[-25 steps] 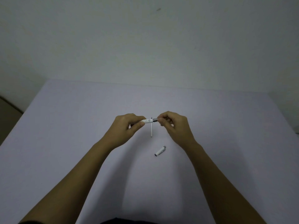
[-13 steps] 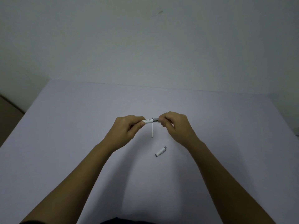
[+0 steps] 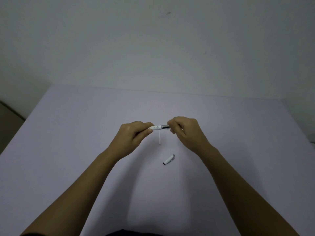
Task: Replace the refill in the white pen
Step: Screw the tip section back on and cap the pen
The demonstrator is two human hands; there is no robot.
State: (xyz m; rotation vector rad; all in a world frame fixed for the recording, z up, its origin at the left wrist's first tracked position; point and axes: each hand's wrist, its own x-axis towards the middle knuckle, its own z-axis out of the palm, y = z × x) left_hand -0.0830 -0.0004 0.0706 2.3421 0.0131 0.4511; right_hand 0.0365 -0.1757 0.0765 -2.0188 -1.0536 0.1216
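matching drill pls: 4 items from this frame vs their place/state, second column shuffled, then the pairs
Items:
1. left hand
2. right hand
3. pen cap
4. loose refill

Place or state:
A. lies on the table, nearest the person
B. pinches the grey metal end of the pen
C. grips the white barrel
D. thin white stick on the table below the held pen

Pairs: 1-C, 2-B, 3-A, 4-D

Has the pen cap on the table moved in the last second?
No. The pen cap lies at the same spot and angle on the table, just nearer the camera than the loose refill, as before.
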